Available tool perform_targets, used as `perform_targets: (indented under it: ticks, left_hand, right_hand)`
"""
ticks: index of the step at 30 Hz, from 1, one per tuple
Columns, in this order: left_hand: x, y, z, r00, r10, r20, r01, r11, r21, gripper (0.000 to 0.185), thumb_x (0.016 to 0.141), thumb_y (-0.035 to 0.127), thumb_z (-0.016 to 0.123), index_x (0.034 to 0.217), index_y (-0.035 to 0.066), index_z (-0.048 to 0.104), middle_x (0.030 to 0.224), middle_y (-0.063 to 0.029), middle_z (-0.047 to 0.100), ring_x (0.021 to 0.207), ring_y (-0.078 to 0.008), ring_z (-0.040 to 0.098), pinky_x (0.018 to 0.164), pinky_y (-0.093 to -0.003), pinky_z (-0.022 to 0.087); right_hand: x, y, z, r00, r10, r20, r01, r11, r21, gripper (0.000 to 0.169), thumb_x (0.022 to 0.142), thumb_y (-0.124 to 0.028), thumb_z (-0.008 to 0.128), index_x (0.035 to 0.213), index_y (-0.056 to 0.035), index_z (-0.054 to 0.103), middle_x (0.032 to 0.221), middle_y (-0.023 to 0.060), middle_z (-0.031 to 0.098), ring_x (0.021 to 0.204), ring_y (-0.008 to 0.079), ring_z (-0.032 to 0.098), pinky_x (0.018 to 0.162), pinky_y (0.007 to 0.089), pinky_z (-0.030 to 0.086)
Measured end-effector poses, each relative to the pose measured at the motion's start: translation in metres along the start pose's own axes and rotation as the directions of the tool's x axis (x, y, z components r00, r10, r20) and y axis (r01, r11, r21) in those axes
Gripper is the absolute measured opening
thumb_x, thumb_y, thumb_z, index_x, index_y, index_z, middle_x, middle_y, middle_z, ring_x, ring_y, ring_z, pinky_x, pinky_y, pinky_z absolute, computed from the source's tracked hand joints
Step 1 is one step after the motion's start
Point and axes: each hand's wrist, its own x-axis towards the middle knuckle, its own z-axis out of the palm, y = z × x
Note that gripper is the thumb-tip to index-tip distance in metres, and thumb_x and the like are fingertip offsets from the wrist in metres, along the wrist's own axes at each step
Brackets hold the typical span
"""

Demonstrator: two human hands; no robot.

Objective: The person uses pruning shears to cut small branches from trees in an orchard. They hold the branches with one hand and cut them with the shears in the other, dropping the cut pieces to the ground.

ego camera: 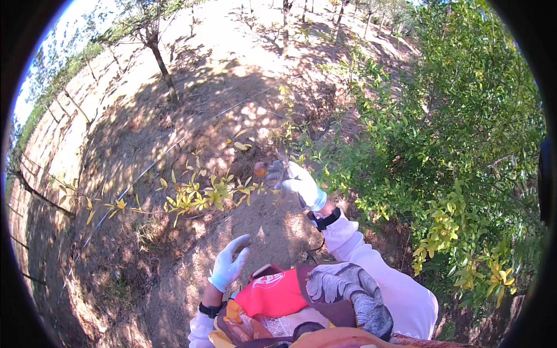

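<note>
My right hand (300, 180), in a white glove with grey-coated fingers, reaches out at the middle of the view beside the shrub. Its fingers are curled around a narrow hand tool (282, 155), mostly hidden, with a greyish pointed end beyond the knuckles. Just left of the fingertips hangs a round reddish-orange fruit (260, 169); whether they touch it I cannot tell. A thin branch with yellow-green leaves (213, 191) stretches left from near this hand. My left hand (229, 262), also in a white glove, is held low in front of my body, fingers apart and holding nothing.
A dense leafy shrub (435, 143) fills the right side. A thin pale line (150, 167) runs across the sloping dirt ground (256, 232). Slim tree trunks (162, 69) stand uphill. A red cloth with white print (274, 293) and a grey ruffled cloth (343, 282) cover my front.
</note>
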Motion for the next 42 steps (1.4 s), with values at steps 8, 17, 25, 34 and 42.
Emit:
perform_targets:
  ticks: [8, 17, 25, 34, 42]
  left_hand:
    - [0.079, -0.018, 0.010, 0.972, -0.066, 0.227, 0.111, 0.975, -0.194, 0.064, 0.100, 0.036, 0.058, 0.148, 0.000, 0.034, 0.125, -0.0142, 0.062, 0.109, -0.0189, 0.062, 0.092, -0.0322, 0.050]
    - [0.070, -0.064, -0.007, 0.951, -0.162, 0.264, 0.170, 0.985, -0.006, 0.050, 0.100, 0.030, 0.060, 0.139, 0.003, 0.048, 0.119, -0.0083, 0.065, 0.105, -0.0158, 0.061, 0.092, -0.0321, 0.049]
    - [0.078, -0.087, -0.011, 0.921, -0.097, 0.378, 0.176, 0.968, -0.181, 0.059, 0.101, 0.050, 0.050, 0.137, 0.004, 0.051, 0.123, -0.0157, 0.064, 0.105, -0.0258, 0.066, 0.088, -0.0390, 0.054]
    - [0.062, -0.087, 0.005, 0.691, -0.308, 0.654, 0.709, 0.467, -0.529, 0.064, 0.103, 0.057, 0.035, 0.144, 0.009, 0.044, 0.126, -0.0183, 0.063, 0.101, -0.0309, 0.068, 0.086, -0.0412, 0.057]
    - [0.056, -0.089, 0.027, 0.862, -0.165, 0.479, 0.506, 0.353, -0.787, 0.044, 0.102, 0.041, 0.052, 0.136, 0.014, 0.054, 0.126, -0.0064, 0.063, 0.113, -0.0207, 0.062, 0.098, -0.0410, 0.052]
  right_hand:
    - [-0.023, 0.028, 0.002, 0.968, -0.165, -0.187, 0.055, 0.873, -0.485, 0.055, 0.086, -0.001, 0.061, 0.139, -0.0058, 0.047, 0.115, 0.0039, 0.060, 0.102, 0.0128, 0.055, 0.092, 0.0303, 0.047]
    - [0.006, 0.006, -0.018, 0.992, 0.036, -0.120, -0.061, 0.976, -0.208, 0.050, 0.089, -0.011, 0.061, 0.137, -0.0013, 0.050, 0.115, 0.0064, 0.065, 0.094, 0.0122, 0.063, 0.080, 0.0265, 0.051]
    - [-0.014, 0.049, 0.069, 0.982, 0.118, -0.147, -0.161, 0.931, -0.329, 0.041, 0.084, -0.011, 0.065, 0.124, -0.0052, 0.057, 0.113, 0.0035, 0.062, 0.097, 0.0105, 0.058, 0.078, 0.0273, 0.050]
    - [-0.056, 0.094, 0.091, 0.919, -0.010, -0.395, -0.182, 0.876, -0.446, 0.052, 0.083, -0.009, 0.065, 0.131, -0.0001, 0.049, 0.104, 0.0028, 0.061, 0.088, 0.0084, 0.055, 0.080, 0.0251, 0.049]
    - [-0.066, 0.110, 0.115, 0.931, 0.043, -0.363, -0.305, 0.641, -0.705, 0.056, 0.080, -0.010, 0.066, 0.132, 0.0020, 0.049, 0.114, 0.0124, 0.064, 0.107, 0.0186, 0.062, 0.095, 0.0321, 0.048]
